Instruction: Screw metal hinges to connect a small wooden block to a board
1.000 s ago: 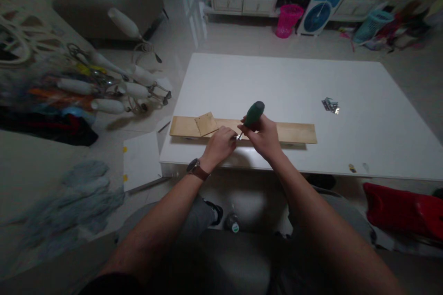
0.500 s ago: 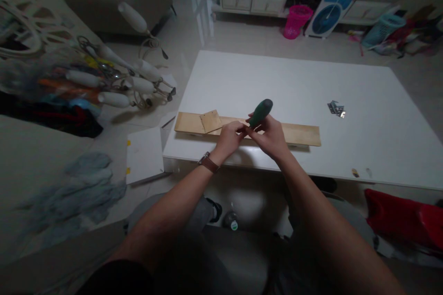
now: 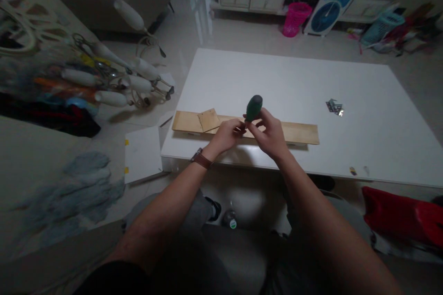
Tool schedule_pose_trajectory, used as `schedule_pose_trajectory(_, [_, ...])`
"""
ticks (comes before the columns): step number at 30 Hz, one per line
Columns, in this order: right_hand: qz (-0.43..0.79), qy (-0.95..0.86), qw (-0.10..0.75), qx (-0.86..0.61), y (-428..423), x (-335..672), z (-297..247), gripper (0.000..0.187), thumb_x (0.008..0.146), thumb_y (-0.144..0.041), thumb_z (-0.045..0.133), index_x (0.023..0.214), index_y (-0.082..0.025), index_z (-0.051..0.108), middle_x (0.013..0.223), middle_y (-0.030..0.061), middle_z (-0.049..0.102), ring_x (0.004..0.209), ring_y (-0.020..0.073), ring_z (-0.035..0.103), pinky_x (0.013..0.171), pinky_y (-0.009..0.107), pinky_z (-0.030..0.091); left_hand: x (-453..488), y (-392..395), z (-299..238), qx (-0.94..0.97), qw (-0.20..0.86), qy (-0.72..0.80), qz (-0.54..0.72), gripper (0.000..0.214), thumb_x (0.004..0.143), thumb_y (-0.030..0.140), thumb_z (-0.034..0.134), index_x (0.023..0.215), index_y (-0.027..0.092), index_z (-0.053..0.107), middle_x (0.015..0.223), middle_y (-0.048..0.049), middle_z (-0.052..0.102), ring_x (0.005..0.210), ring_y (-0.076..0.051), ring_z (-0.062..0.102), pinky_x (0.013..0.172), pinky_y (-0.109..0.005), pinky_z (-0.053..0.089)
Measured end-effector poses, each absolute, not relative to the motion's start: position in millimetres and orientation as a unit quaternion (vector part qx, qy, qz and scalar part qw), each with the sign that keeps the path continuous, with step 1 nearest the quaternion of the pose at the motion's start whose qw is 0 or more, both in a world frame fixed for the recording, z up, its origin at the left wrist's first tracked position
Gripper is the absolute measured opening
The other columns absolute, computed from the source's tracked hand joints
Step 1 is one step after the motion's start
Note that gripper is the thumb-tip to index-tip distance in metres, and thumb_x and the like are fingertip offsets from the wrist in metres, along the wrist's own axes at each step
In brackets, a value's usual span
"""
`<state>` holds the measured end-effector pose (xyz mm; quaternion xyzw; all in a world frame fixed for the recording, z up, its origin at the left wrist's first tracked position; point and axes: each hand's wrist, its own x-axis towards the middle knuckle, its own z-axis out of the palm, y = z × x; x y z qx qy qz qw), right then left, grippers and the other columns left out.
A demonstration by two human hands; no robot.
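A long narrow wooden board point(image 3: 300, 133) lies along the near side of the white table point(image 3: 277, 80). My right hand point(image 3: 270, 134) is closed around a screwdriver with a green handle and dark end point(image 3: 254, 108), held nearly upright over the middle of the board. My left hand point(image 3: 226, 132), with a watch point(image 3: 201, 158) on its wrist, is at the board just left of the screwdriver. Its fingers are curled together, and what they pinch is too small to make out. A small square wooden piece point(image 3: 209, 120) rests on the board's left part. The screwdriver's tip is hidden by my fingers.
Several metal brackets point(image 3: 335, 107) lie in a pile on the table's right half. Small bits point(image 3: 352, 171) sit near its front edge. A white panel point(image 3: 142, 154) stands left of the table, near a lamp with several white shades point(image 3: 138, 84). A red object point(image 3: 398, 215) is at lower right.
The screwdriver handle has swung left and stands more upright than before. My left hand's fingers have loosened slightly and shifted a little left. The whole view has moved slightly.
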<state>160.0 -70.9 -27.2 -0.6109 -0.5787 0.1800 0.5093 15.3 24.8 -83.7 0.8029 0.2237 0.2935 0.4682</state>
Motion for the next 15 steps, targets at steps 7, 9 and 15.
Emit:
schedule_pose_trajectory(7, [0.163, -0.535, 0.524, -0.642, -67.2, 156.5, -31.1, 0.024, 0.083, -0.044, 0.077, 0.093, -0.024, 0.067, 0.089, 0.002, 0.072, 0.073, 0.0181, 0.063, 0.061, 0.033, 0.053, 19.1, 18.5, -74.8, 0.794, 0.452, 0.255, 0.317, 0.01, 0.087, 0.01, 0.074, 0.08, 0.016, 0.069, 0.079, -0.0009, 0.072, 0.075, -0.014, 0.068, 0.07, -0.025, 0.054])
schedule_pose_trajectory(9, [0.17, -0.54, 0.521, -0.639, -68.4, 157.1, -29.0, 0.024, 0.082, -0.04, 0.076, 0.098, -0.025, 0.068, 0.093, 0.0022, 0.073, 0.081, 0.0198, 0.067, 0.064, 0.034, 0.054, 18.7, 18.7, -74.3, 0.793, 0.448, 0.265, 0.316, 0.009, 0.088, 0.01, 0.072, 0.082, 0.016, 0.069, 0.076, -0.0004, 0.072, 0.074, -0.014, 0.068, 0.071, -0.025, 0.053])
schedule_pose_trajectory(15, [0.206, -0.575, 0.523, -0.594, -72.5, 162.0, -24.3, 0.038, 0.082, -0.029, 0.067, 0.12, -0.026, 0.067, 0.115, 0.0052, 0.076, 0.107, 0.0249, 0.072, 0.081, 0.039, 0.06, 15.7, 23.4, -77.2, 0.777, 0.487, 0.245, 0.313, 0.01, 0.087, 0.007, 0.068, 0.083, 0.016, 0.07, 0.084, -0.0033, 0.078, 0.08, -0.017, 0.074, 0.077, -0.029, 0.058])
